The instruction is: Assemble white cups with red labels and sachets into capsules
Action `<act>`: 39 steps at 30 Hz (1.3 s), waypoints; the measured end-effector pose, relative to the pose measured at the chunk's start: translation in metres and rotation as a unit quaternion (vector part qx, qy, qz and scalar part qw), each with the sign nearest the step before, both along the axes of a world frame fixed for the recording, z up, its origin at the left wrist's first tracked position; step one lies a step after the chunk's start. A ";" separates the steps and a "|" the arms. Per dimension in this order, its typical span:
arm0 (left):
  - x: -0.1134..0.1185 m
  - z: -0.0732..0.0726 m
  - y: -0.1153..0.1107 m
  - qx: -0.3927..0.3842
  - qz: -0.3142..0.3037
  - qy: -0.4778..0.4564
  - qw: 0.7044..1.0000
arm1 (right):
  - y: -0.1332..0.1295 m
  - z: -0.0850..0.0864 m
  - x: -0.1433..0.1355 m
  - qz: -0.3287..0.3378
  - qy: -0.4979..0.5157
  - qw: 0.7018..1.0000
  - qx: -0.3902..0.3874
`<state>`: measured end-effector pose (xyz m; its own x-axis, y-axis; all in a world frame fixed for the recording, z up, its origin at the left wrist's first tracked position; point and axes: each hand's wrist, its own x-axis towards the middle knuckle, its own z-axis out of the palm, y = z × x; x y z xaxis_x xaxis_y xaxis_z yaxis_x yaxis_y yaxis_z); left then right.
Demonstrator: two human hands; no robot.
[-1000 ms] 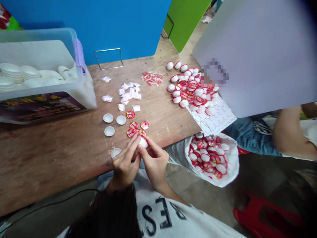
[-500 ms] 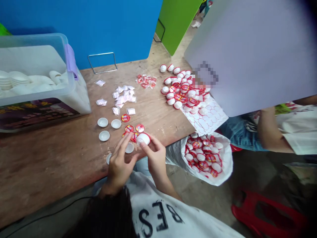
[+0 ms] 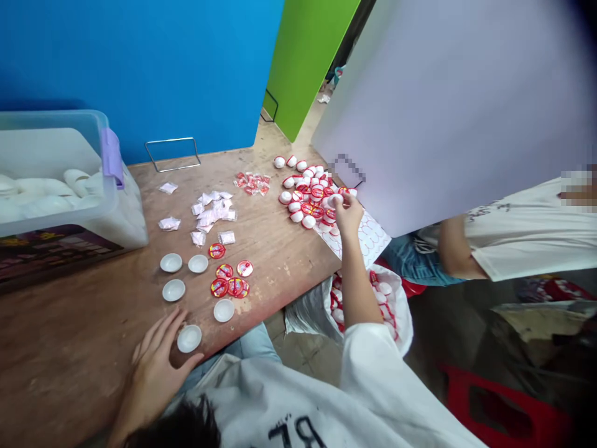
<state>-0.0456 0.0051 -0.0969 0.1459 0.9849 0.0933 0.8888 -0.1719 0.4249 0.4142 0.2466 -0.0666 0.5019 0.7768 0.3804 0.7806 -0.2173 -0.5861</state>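
Hands have parted: the right hand [image 3: 347, 208] now reaches to the heap of capped capsules [image 3: 308, 193] at centre right, fingers pinching one white capsule [image 3: 334, 200]. Left hand [image 3: 156, 361], fingers spread, rests on the tabletop [image 3: 69, 336] at lower left, touching an empty white cup [image 3: 189, 338]. Red lids [image 3: 229, 281] lie nearby.

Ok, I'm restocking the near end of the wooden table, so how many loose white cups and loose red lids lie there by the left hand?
Shallow round white plastic cups: 5, one of them touched by the left hand
Round red printed lids: 5
Total: 10
The right hand is away at the far heap of closed red-and-white capsules, not counted.
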 end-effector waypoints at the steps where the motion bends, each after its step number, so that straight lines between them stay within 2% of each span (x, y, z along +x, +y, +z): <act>1: 0.001 -0.002 -0.001 -0.002 0.006 0.015 1.000 | 0.012 0.003 0.009 0.002 -0.013 1.000 -0.006; 5: 0.004 -0.010 -0.003 0.018 0.007 0.045 0.999 | 0.047 0.011 0.029 0.001 -0.047 0.998 -0.040; 9: 0.004 -0.012 -0.002 0.044 0.017 0.017 0.999 | 0.058 0.005 0.017 -0.008 -0.083 0.995 -0.056; 12: 0.009 -0.003 -0.001 0.041 0.073 -0.054 0.995 | 0.052 -0.003 -0.023 0.019 -0.134 0.991 -0.020; 13: 0.012 0.002 -0.001 0.037 0.096 -0.078 0.992 | 0.048 -0.006 -0.043 0.059 -0.143 0.988 -0.013; 15: 0.017 0.012 0.001 0.030 0.132 -0.115 0.984 | 0.041 -0.013 -0.086 0.188 -0.133 0.973 -0.029; 16: 0.019 0.016 0.002 0.028 0.144 -0.132 0.980 | 0.038 -0.016 -0.108 0.269 -0.121 0.954 -0.056; 18: 0.022 0.021 0.003 0.025 0.158 -0.165 0.973 | 0.034 -0.024 -0.150 0.350 -0.112 0.926 -0.088; 21: 0.023 0.022 0.002 0.023 0.171 -0.195 0.966 | 0.034 -0.036 -0.198 0.409 -0.111 0.898 -0.115; 24: 0.021 0.019 0.000 0.023 0.174 -0.203 0.963 | 0.034 -0.048 -0.223 0.430 -0.121 0.886 -0.125; 27: 0.018 0.017 -0.003 0.024 0.186 -0.206 0.960 | 0.033 -0.054 -0.228 0.420 -0.133 0.889 -0.127; 30: 0.013 0.017 -0.003 0.026 0.199 -0.205 0.958 | 0.041 -0.049 -0.217 0.402 -0.141 0.896 -0.126; 32: 0.011 0.018 -0.001 0.028 0.200 -0.203 0.958 | 0.057 -0.040 -0.204 0.372 -0.143 0.909 -0.125; 36: 0.009 0.019 0.003 0.049 0.188 -0.194 0.962 | 0.105 -0.022 -0.184 0.295 -0.140 0.936 -0.134; 39: 0.011 0.019 0.006 0.074 0.184 -0.188 0.962 | 0.132 -0.022 -0.181 0.277 -0.139 0.936 -0.167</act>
<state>-0.0350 0.0112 -0.0782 -0.2825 0.9348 0.2153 0.6894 0.0418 0.7231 0.2327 0.3791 -0.0890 -0.0948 0.9874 0.1270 0.9401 0.1308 -0.3147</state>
